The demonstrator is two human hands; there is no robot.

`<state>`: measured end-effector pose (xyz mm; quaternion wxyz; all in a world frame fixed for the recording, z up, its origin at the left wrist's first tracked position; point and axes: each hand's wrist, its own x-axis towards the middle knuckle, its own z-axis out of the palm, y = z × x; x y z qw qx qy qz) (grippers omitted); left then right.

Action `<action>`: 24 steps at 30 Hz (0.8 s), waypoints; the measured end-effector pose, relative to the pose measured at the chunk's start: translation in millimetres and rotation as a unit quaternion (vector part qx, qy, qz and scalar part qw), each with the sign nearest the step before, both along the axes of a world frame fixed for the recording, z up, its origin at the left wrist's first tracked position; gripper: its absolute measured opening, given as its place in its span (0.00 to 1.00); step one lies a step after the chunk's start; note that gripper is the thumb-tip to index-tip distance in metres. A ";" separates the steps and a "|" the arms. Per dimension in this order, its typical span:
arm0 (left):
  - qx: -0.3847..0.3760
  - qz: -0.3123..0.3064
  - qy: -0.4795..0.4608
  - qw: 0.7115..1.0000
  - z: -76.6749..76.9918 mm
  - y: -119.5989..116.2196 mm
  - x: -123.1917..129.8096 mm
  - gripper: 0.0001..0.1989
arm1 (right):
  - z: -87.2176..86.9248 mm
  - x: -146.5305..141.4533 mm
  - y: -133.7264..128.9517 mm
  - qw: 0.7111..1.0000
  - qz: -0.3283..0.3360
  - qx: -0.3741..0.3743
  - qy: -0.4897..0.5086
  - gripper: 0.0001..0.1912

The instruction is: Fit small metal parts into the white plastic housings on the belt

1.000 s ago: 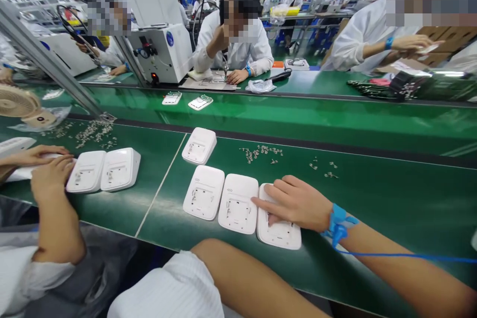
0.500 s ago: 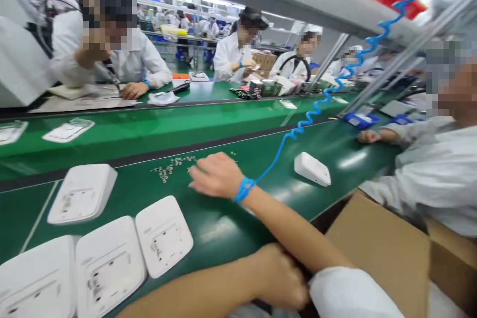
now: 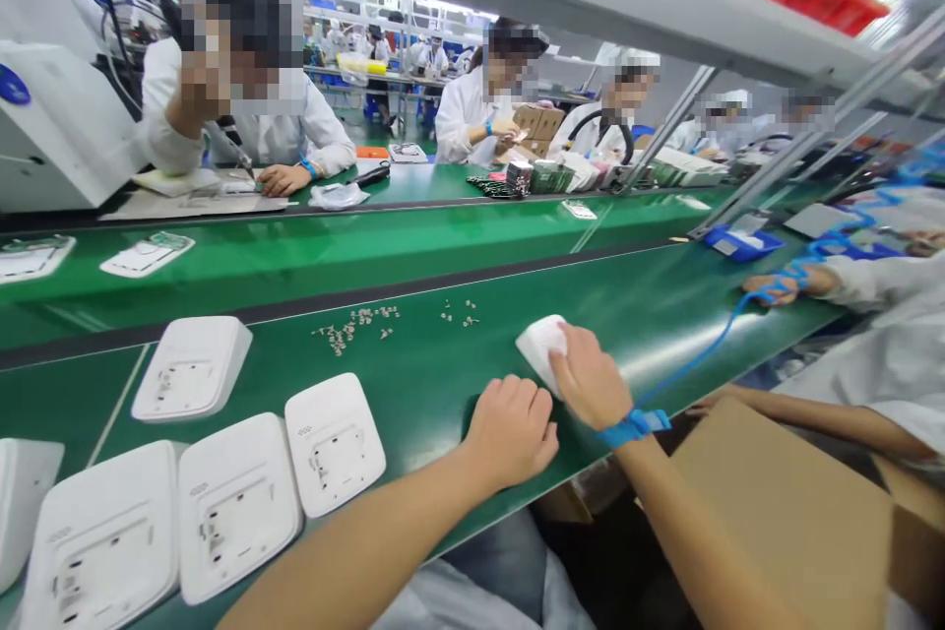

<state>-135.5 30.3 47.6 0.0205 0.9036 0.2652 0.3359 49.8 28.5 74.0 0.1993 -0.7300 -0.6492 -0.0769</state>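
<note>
R hand (image 3: 589, 377) gripping white housing (image 3: 540, 345), L hand (image 3: 511, 430) just beside

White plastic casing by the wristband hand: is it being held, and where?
Yes. The right hand grips the white rounded plastic casing at its near right end; the left hand is a fist holding nothing visible.

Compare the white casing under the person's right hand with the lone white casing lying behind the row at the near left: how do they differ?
The casing under the right hand is gripped by the right hand and partly hidden; the lone casing lies untouched, its recessed face in full view. Each is white plastic on the green belt.
</note>
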 end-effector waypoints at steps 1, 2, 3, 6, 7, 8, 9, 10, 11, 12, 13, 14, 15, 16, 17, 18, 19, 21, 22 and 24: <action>-0.020 0.025 -0.012 0.999 2.7 1.2 -1.0 0.10 | 5.7 -14.8 2.7 0.997 0.065 0.006 0.037 0.25; -0.038 0.049 -0.023 0.998 5.0 2.9 -2.2 0.13 | 12.4 -27.1 8.5 0.991 0.116 0.008 0.072 0.23; -0.052 0.074 -0.029 0.996 6.9 4.6 -3.3 0.16 | 19.3 -36.3 17.5 0.984 0.151 0.007 0.097 0.21; -0.067 0.135 -0.004 0.989 9.4 6.0 -4.5 0.18 | 35.2 -47.1 60.5 0.980 0.176 -0.023 0.090 0.13; -0.063 0.148 0.012 0.987 9.4 4.5 -4.2 0.18 | 37.5 -46.7 78.0 0.982 0.172 -0.040 0.072 0.11; -0.055 0.157 0.027 0.986 8.9 1.7 -3.8 0.20 | 38.0 -45.3 95.6 0.982 0.169 -0.062 0.054 0.09; -0.045 0.161 0.041 0.985 8.0 -2.4 -3.7 0.22 | 36.7 -43.4 111.9 0.981 0.172 -0.082 0.047 0.07; -0.033 0.163 0.054 0.985 6.6 -7.6 -4.3 0.24 | 33.9 -41.4 126.2 0.978 0.179 -0.101 0.044 0.06; -0.020 0.163 0.063 0.984 4.8 -13.7 -5.8 0.27 | 29.9 -39.7 137.7 0.973 0.191 -0.118 0.046 0.05; -0.009 0.161 0.069 0.985 2.6 -20.3 -8.7 0.29 | 24.9 -38.5 146.0 0.969 0.205 -0.130 0.051 0.04; 0.002 0.155 0.073 0.985 0.2 -26.9 -12.9 0.30 | 19.3 -37.8 151.0 0.965 0.219 -0.137 0.056 0.04; 0.011 0.147 0.074 0.986 -2.1 -33.2 -18.3 0.31 | 13.6 -37.4 153.2 0.961 0.232 -0.139 0.061 0.03; 0.017 0.137 0.073 0.988 -4.1 -38.5 -24.5 0.30 | 8.1 -37.3 152.9 0.958 0.243 -0.135 0.068 0.02; 0.022 0.126 0.069 0.989 -5.5 -42.5 -31.1 0.29 | 3.3 -37.1 150.7 0.956 0.252 -0.128 0.075 0.02; 0.024 0.113 0.063 0.991 -6.2 -44.9 -37.5 0.27 | -0.6 -36.5 147.1 0.956 0.257 -0.117 0.082 0.03; 0.023 0.098 0.058 0.993 -6.3 -45.6 -43.1 0.24 | -3.1 -35.5 142.5 0.956 0.259 -0.106 0.090 0.04; 0.020 0.084 0.052 0.995 -5.8 -44.8 -47.6 0.21 | -4.1 -34.1 137.1 0.956 0.259 -0.095 0.098 0.05; 0.005 0.061 0.046 0.997 -4.1 -40.2 -52.5 0.16 | -1.6 -30.4 124.5 0.958 0.251 -0.078 0.112 0.05; -0.002 0.057 0.044 0.997 -3.1 -37.4 -53.1 0.15 | 1.8 -28.7 117.1 0.959 0.249 -0.070 0.119 0.06; -0.014 0.070 0.046 0.996 -1.4 -33.2 -51.8 0.19 | 11.9 -26.7 100.8 0.953 0.270 -0.048 0.128 0.07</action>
